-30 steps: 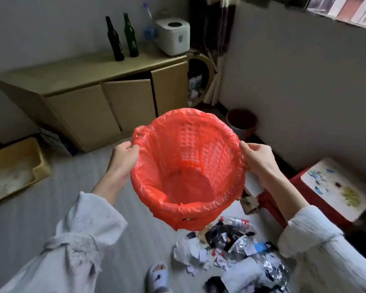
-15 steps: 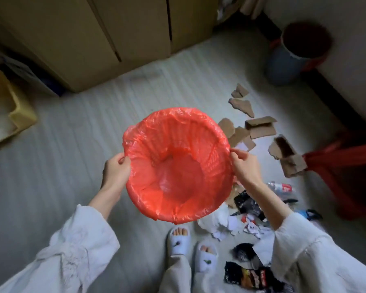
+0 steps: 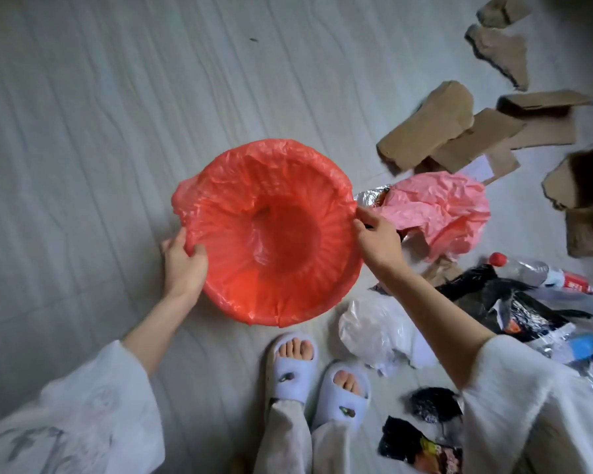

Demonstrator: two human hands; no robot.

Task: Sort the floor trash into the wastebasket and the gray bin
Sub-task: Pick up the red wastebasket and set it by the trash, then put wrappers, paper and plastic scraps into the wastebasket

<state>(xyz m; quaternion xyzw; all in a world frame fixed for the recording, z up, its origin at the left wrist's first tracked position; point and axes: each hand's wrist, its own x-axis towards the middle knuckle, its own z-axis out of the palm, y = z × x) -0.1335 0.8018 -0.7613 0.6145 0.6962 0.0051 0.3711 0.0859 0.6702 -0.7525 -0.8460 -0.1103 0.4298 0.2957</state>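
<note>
The wastebasket [image 3: 271,234], lined with a red plastic bag, is low over the pale floor right in front of my feet, its mouth facing up. My left hand [image 3: 182,265] grips its left rim, fingers curled over the red liner. My right hand [image 3: 377,234] pinches the right rim. To the right lies the floor trash: torn cardboard pieces [image 3: 435,128], a crumpled pink bag [image 3: 439,206], a plastic bottle with a red cap [image 3: 541,275], a white crumpled bag [image 3: 374,330], black and foil wrappers [image 3: 514,302]. The gray bin is out of view.
My two feet in pale slippers [image 3: 295,364] stand just below the wastebasket. A black snack packet [image 3: 421,449] and a dark wad [image 3: 432,405] lie at my right foot. Bare floor [image 3: 100,114] stretches to the left and above.
The wastebasket has come down from chest height to just above the floor, and my view has tilted down from the cabinet to the floor at my feet. Both hands still hold its rim.
</note>
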